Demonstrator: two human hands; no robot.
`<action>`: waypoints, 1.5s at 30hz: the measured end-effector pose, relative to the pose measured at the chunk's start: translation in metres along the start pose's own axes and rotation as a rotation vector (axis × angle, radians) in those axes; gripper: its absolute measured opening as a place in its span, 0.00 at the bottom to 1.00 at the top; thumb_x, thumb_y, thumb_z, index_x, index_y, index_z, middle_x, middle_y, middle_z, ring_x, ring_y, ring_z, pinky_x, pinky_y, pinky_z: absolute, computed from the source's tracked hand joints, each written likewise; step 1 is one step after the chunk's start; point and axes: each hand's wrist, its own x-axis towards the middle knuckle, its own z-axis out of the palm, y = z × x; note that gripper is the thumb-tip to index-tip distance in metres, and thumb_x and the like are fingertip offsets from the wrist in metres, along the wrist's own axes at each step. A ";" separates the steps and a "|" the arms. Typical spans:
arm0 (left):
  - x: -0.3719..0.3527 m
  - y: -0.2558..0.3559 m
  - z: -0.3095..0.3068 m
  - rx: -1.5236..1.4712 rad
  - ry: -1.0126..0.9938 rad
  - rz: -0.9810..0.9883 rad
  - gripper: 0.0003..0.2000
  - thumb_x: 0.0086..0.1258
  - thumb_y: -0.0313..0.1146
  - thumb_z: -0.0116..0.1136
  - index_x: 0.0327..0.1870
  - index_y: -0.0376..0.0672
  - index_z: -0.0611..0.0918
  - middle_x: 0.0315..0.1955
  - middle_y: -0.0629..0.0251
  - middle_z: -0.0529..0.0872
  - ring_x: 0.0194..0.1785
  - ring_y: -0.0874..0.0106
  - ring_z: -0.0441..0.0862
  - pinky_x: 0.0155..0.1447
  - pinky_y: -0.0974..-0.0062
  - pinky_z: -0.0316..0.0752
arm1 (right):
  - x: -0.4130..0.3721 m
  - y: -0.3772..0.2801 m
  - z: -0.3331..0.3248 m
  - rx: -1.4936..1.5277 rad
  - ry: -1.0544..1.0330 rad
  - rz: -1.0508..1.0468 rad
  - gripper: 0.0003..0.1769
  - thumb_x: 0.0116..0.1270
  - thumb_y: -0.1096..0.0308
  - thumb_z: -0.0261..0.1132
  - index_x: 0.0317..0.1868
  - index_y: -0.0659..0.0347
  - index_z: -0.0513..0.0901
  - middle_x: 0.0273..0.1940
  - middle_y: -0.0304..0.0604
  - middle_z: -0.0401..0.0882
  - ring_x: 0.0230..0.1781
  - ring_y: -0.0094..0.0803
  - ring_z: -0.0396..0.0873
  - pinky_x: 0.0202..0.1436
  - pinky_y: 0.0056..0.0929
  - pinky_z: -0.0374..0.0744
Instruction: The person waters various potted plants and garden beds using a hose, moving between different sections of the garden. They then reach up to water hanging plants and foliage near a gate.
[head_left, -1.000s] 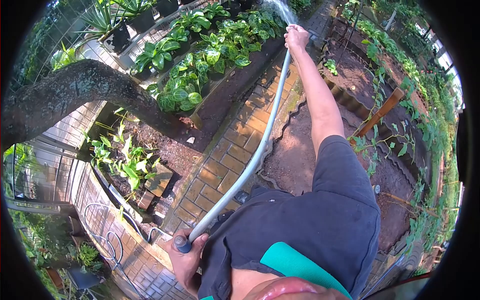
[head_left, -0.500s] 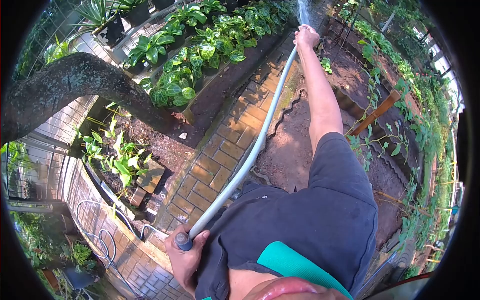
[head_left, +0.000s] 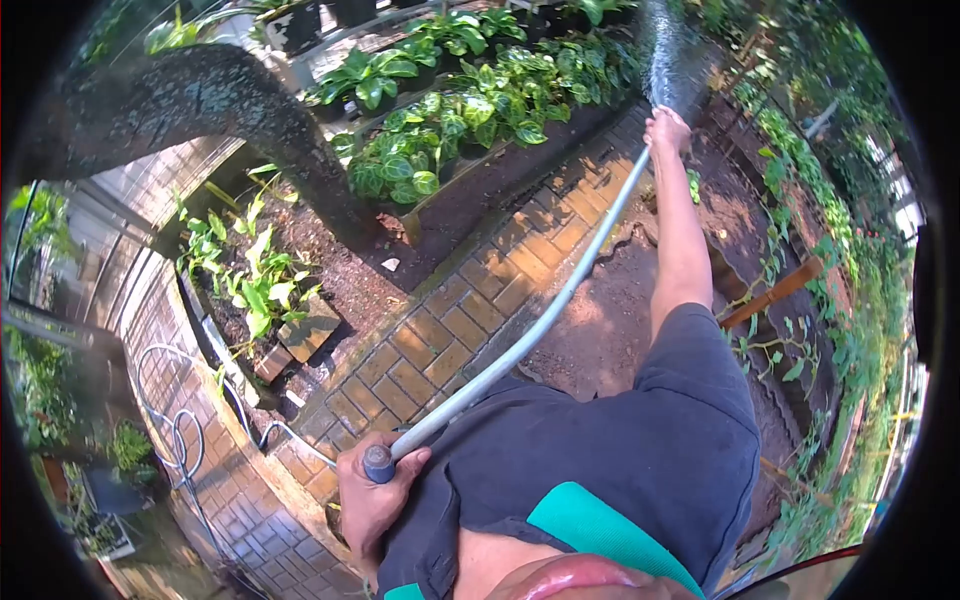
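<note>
A pale grey hose [head_left: 535, 335] runs in a long curve from the lower left to the far end of my outstretched right arm. My right hand [head_left: 668, 132] is closed around its far end, and a spray of water [head_left: 662, 60] shoots out just beyond the fingers. Close to my body, my left hand [head_left: 375, 500] wraps around the near part, where a dark round end [head_left: 378, 462] shows above the fingers. Leafy green plants [head_left: 470, 120] grow to the left of my right hand, under the edge of the spray.
A wet brick path [head_left: 430, 350] crosses under the hose. A leaning tree trunk [head_left: 240, 100] and a bed with leafy plants [head_left: 262, 280] lie left. A thin coiled hose [head_left: 185, 440] rests on the paving. A wooden stake [head_left: 775, 292] and climbing vines stand right.
My view has shifted, so the path, tree and plants sit further right. My right hand appears lower and further right, and the spray looks wider. Both hands keep their hold on the hose.
</note>
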 end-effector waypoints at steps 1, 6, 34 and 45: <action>0.001 -0.007 -0.005 -0.003 -0.007 0.009 0.10 0.55 0.29 0.72 0.33 0.33 0.83 0.20 0.67 0.81 0.26 0.81 0.73 0.31 0.78 0.70 | 0.000 0.016 0.003 0.019 0.008 0.064 0.07 0.63 0.73 0.62 0.42 0.56 0.79 0.20 0.40 0.75 0.11 0.24 0.69 0.10 0.24 0.63; -0.006 -0.029 -0.034 -0.115 0.063 -0.023 0.10 0.56 0.30 0.71 0.33 0.34 0.83 0.19 0.67 0.80 0.26 0.82 0.73 0.30 0.79 0.69 | -0.050 0.092 0.037 -0.184 -0.220 0.310 0.09 0.61 0.73 0.64 0.43 0.55 0.80 0.21 0.41 0.75 0.12 0.23 0.68 0.12 0.21 0.61; -0.278 -0.191 -0.126 -0.955 1.643 -0.401 0.11 0.54 0.32 0.73 0.29 0.36 0.83 0.17 0.71 0.79 0.18 0.85 0.72 0.23 0.86 0.63 | -0.947 0.132 0.283 -0.791 -2.384 0.151 0.19 0.64 0.71 0.59 0.56 0.53 0.78 0.21 0.38 0.76 0.11 0.16 0.62 0.11 0.19 0.56; -0.260 -0.240 -0.165 -1.307 1.906 -0.549 0.10 0.56 0.33 0.72 0.27 0.37 0.82 0.15 0.70 0.79 0.18 0.83 0.72 0.23 0.85 0.63 | -1.213 0.140 0.264 -0.484 -2.841 -0.098 0.17 0.63 0.70 0.60 0.54 0.58 0.80 0.23 0.36 0.76 0.19 0.19 0.69 0.19 0.22 0.66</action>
